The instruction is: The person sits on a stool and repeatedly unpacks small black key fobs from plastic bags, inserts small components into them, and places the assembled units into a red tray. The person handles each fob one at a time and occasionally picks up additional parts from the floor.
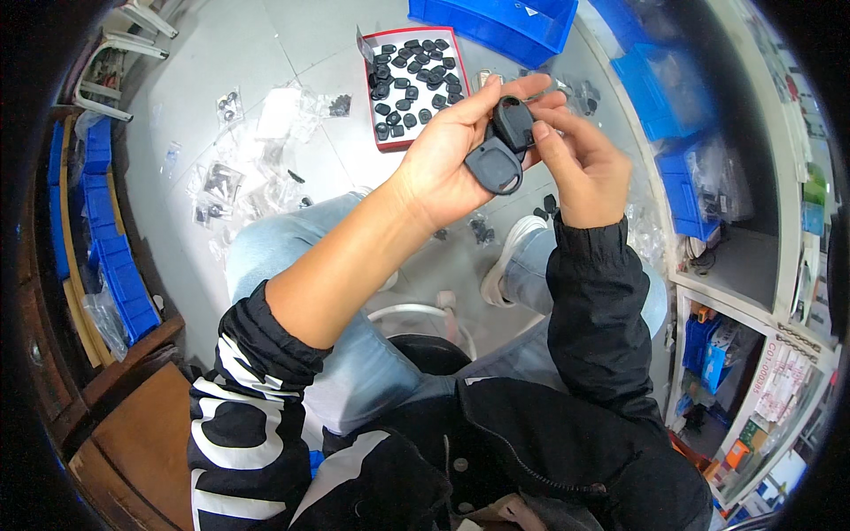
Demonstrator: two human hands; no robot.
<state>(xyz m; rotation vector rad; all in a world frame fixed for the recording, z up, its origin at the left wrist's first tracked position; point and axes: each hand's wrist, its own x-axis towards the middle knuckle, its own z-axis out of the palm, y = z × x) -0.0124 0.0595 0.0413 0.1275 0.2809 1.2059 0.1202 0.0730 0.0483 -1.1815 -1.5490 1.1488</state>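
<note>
My left hand [443,155] is palm up with its fingers curled round a few black car key shells. One key shell [494,166] lies across the palm side with its looped end toward me. Another key shell [514,122] stands more upright among the fingers, its loop at the top. My right hand [583,168] comes in from the right, thumb and fingertips pressed on the edge of that upper shell. Just beyond the hands, a red-rimmed white box lid [375,142] on the floor holds many similar loose black key shells.
Clear plastic bags [279,124] with small black parts lie on the floor to the left. A large blue bin [496,31] sits at the back. Blue bins [124,283] line the left, and a cabinet [735,305] stands at the right. My knees flank the work.
</note>
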